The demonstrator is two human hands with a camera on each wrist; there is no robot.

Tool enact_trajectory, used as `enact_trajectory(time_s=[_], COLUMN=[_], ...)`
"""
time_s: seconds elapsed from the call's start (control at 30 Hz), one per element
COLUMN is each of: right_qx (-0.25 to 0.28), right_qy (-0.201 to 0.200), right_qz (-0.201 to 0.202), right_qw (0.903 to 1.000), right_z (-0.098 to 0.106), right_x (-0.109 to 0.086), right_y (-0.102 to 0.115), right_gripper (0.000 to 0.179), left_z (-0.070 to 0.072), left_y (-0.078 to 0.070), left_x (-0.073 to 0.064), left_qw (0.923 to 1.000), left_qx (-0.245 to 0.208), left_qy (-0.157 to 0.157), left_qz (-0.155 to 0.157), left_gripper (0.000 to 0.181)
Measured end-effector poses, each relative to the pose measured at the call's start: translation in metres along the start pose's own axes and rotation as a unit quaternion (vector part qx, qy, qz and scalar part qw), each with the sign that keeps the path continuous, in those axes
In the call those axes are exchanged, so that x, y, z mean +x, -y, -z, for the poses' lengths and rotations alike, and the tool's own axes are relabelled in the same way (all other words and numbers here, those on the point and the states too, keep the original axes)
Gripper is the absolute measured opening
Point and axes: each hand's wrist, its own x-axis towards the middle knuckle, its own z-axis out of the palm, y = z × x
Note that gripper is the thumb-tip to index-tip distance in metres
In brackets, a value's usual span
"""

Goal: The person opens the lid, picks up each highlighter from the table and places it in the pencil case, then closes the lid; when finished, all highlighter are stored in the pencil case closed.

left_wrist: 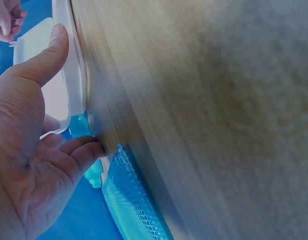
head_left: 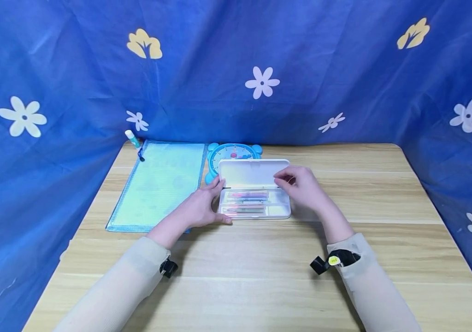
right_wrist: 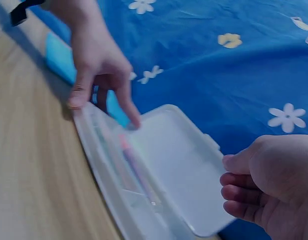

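Note:
A white pencil case (head_left: 278, 210) lies open on the table with its lid (head_left: 252, 171) raised at the back. Several pens (head_left: 246, 203) fill its left compartment; the right side holds little that I can make out. My left hand (head_left: 197, 207) grips the case's left end, thumb at the front edge and fingers toward the back. At the lid's right edge is my right hand (head_left: 302, 184), its thumb and curled fingers against the edge. The right wrist view shows that hand (right_wrist: 281, 187) close up, though its exact contact is partly hidden.
Behind the case lies a blue toy clock (head_left: 215, 157), partly covered by the lid. A light-blue mesh zip pouch (head_left: 161, 184) lies flat to the left, with a glue stick (head_left: 132, 138) by its far corner. A blue flowered cloth (head_left: 203, 92) hangs behind the wooden table (head_left: 244, 286).

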Motion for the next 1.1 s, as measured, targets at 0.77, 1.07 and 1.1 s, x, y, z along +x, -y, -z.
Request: enact_trajectory(time_s=[0.77,1.07,1.1], right_qx=[0.204,0.217,0.218], right_qy=[-0.016,0.046,0.052], right_qz=[-0.237,-0.310,-0.316], right_qw=[0.9495,0.9247,0.9221], right_z=[0.029,0.025,0.025], right_x=[0.034,0.048,0.049], right_y=[-0.036,-0.040,-0.039], right_gripper=[0.058,0.060,0.059], left_z=[0.000,-0.001,-0.001], left_y=[0.000,-0.001,-0.001], left_x=[-0.002,-0.002,-0.003], left_qw=[0.9999,1.0000,1.0000], left_qx=[-0.007,-0.006,-0.006], left_qy=[0.001,0.000,-0.001], left_qz=[0.011,0.005,0.005], left_gripper=[0.130,0.129,0.129])
